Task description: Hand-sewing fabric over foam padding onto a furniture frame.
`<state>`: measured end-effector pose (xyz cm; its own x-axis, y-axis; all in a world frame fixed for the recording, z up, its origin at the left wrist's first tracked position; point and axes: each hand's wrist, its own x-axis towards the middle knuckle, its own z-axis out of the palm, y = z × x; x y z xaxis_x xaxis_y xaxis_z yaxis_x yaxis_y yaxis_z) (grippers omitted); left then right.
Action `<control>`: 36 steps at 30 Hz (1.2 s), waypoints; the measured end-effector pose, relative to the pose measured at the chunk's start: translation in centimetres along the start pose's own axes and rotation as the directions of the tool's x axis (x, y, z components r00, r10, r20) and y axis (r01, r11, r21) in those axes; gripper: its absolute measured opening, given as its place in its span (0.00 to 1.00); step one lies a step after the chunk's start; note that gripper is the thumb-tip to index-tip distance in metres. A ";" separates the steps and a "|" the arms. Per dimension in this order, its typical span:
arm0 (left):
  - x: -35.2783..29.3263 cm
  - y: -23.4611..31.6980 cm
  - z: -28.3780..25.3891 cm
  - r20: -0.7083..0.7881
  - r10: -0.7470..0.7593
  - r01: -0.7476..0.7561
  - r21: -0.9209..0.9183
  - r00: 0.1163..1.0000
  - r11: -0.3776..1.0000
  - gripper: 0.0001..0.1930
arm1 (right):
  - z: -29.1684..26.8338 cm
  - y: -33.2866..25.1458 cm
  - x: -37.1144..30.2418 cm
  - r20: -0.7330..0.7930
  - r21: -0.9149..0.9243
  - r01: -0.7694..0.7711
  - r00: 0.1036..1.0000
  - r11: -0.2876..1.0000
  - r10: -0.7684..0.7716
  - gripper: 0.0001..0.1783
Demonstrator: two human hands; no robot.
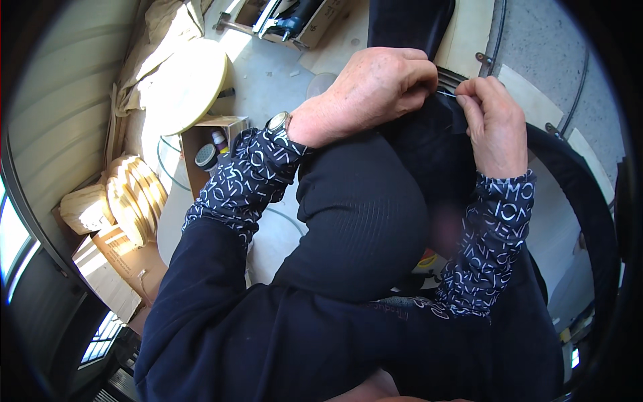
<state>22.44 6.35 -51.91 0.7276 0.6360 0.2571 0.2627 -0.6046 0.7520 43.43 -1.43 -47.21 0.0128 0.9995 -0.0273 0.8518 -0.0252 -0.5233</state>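
Note:
Both hands meet over dark cloth [429,127] beyond my black-clad knee [362,214]. My left hand [382,84], a watch [278,122] on its wrist, is closed with its fingers curled down at the cloth's upper edge. Its fingertips are hidden, so what they grip cannot be made out. My right hand [495,124] pinches the end of a thin, pale, needle-like strand [447,92] between thumb and forefinger. That strand spans the short gap toward my left fingers; whether it is a needle or a thread is too small to tell.
To the left, an open cardboard box [194,157] holds a few small containers. A round pale disc [194,87] stands behind it. Coiled tan material [137,197] lies by another carton [127,268]. A tray of tools [288,23] sits at the top. Dark cables [579,94] run along the right.

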 end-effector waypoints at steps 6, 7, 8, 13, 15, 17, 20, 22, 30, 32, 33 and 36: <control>0.2 0.5 -1.0 0.036 0.105 -0.109 0.135 0.994 0.985 0.09 | -1.0 -0.3 0.6 -0.025 -0.065 0.034 0.999 0.997 -0.036 0.04; 0.2 0.4 -1.1 0.037 0.104 -0.108 0.136 0.994 0.985 0.09 | -1.0 -0.4 0.7 0.011 -0.026 0.007 1.000 1.000 -0.007 0.04; 0.3 0.4 -1.1 0.036 0.103 -0.108 0.146 0.994 0.983 0.09 | -1.0 -0.4 0.8 0.010 -0.028 0.005 1.000 1.000 -0.005 0.04; 0.4 0.1 -0.8 -0.002 0.068 -0.067 0.152 0.998 0.986 0.08 | -0.8 -0.3 1.5 0.015 -0.040 0.043 0.999 0.998 -0.042 0.04; 0.5 0.1 -0.6 -0.029 0.064 -0.059 0.149 0.998 0.987 0.07 | -0.7 -0.1 1.7 0.016 -0.011 0.064 0.998 0.998 -0.064 0.04; 0.4 0.1 -0.4 -0.033 0.055 -0.049 0.144 0.998 0.988 0.07 | -0.7 0.1 1.7 0.017 0.018 0.086 0.996 0.996 -0.086 0.03; 0.4 -0.1 -0.2 -0.034 0.040 -0.035 0.140 0.999 0.989 0.06 | -0.7 0.2 1.6 0.057 0.059 0.061 0.996 0.996 -0.064 0.02; 0.3 -0.1 -0.2 -0.032 0.034 -0.029 0.143 0.999 0.989 0.06 | -1.1 0.0 1.6 0.128 0.087 -0.036 0.991 0.996 0.025 0.04; 0.4 0.2 -0.3 -0.025 0.024 -0.020 0.134 0.999 0.991 0.07 | -1.1 -0.2 1.3 0.067 0.045 0.025 0.997 0.999 -0.028 0.02; 0.4 0.2 -0.3 -0.026 0.023 -0.019 0.134 0.999 0.991 0.07 | -1.1 -0.4 1.2 0.040 0.006 0.069 0.997 0.998 -0.069 0.02; 0.4 0.1 -0.3 -0.026 0.022 -0.019 0.134 0.999 0.991 0.07 | -1.1 -0.6 1.2 0.041 -0.023 0.081 0.996 0.996 -0.080 0.02; 0.4 0.2 -0.3 -0.023 0.023 -0.020 0.130 0.999 0.991 0.07 | -1.1 -0.5 1.4 0.020 -0.083 0.147 0.989 0.986 -0.145 0.02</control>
<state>22.63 6.63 -51.51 0.7189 0.6324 0.2884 0.3278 -0.6744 0.6616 43.59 -0.01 -46.07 -0.1217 0.9921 0.0319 0.8850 0.1230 -0.4490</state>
